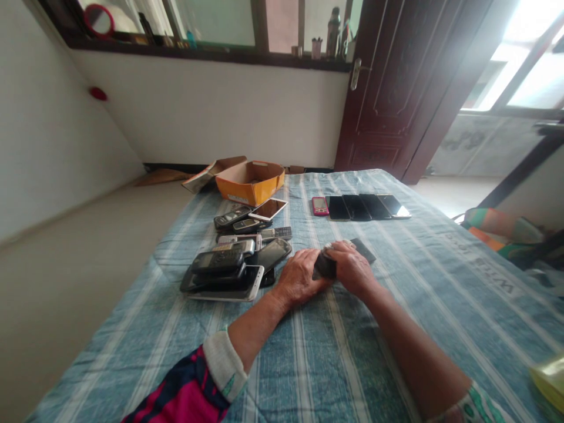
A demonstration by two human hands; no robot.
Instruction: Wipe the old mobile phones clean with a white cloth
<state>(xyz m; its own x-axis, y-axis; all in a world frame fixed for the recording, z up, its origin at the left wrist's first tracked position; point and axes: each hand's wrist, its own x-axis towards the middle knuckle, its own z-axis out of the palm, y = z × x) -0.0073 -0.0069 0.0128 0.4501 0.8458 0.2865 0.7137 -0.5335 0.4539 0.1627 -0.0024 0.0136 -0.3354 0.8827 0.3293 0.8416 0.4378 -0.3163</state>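
Both hands meet near the middle of the blue striped cloth (343, 352) that covers the table. The left hand (299, 276) and the right hand (352, 267) are closed together around one small dark phone (325, 267), the left gripping its near-left end and the right wrapped over its far-right side, so that only a dark sliver of it shows between the fingers. Just beyond the right hand a flat dark card-like piece (363, 249) lies on the cloth, partly hidden by the knuckles; whether it touches the hand cannot be told. To the left of the hands sits a loose pile of old phones (233, 258), keypad handsets stacked over larger touchscreen ones, with a white-edged smartphone (268, 209) at its far end. Farther off, a tidy row of phones (365, 207) lies side by side, starting at its left with a small pink phone (319, 205) and continuing with dark slabs. At the far left edge of the table stands an open orange cardboard box (250, 181). A dark wooden door (396, 88) stands behind the table.
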